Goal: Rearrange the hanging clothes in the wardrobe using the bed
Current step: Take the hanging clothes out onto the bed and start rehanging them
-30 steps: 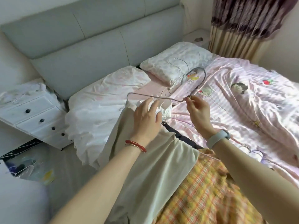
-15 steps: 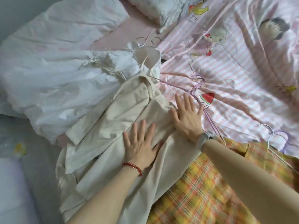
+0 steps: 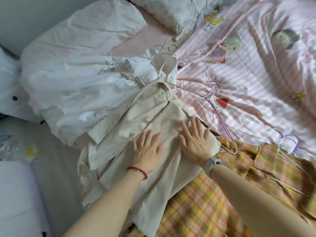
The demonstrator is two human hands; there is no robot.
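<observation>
A cream garment (image 3: 145, 117) lies spread along the bed's near-left edge, its lower part hanging over the side. My left hand (image 3: 147, 148) and my right hand (image 3: 196, 142) both press flat on it, fingers straight and spread, side by side. A white top (image 3: 168, 65) on wire hangers lies just beyond the cream garment's collar. A lilac wire hanger (image 3: 216, 98) lies loose on the pink striped duvet (image 3: 256, 82) to the right. A yellow-orange plaid garment (image 3: 213, 202) on hangers lies near right, partly under my right forearm.
Two white pillows (image 3: 71, 53) (image 3: 174, 12) lie at the head of the bed. More wire hangers (image 3: 282, 139) rest at the plaid garment's top. A white drawer unit (image 3: 8, 93) and grey floor (image 3: 56, 168) are at left.
One second ago both hands held a wire hanger up above the bed. They then lowered flat onto the cream garment and have since slid a little down it toward me.
</observation>
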